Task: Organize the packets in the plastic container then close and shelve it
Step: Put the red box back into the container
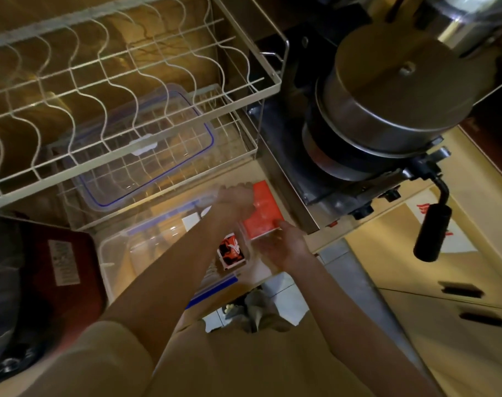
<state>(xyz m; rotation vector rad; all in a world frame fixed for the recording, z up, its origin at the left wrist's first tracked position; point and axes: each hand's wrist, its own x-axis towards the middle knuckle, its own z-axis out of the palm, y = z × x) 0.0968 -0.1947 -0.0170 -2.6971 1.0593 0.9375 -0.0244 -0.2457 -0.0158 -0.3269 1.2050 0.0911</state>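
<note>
A clear plastic container (121, 247) with blue trim stands open on the counter below the wire rack. At its right end, both hands hold an orange-red packet (265, 216). My left hand (235, 196) grips the packet's far left edge and my right hand (284, 245) holds its near edge. A smaller red, white and black packet (232, 251) sits inside the container just below the hands. The container's clear lid (146, 156), with a blue seal, lies on the lower wire shelf behind.
A white wire dish rack (129, 90) overhangs the lid. A gas stove (315, 202) with stacked steel pots (393, 93) and a black pan handle (433, 230) stands to the right. A dark red box (63, 262) sits at the left. Drawers (458, 296) are lower right.
</note>
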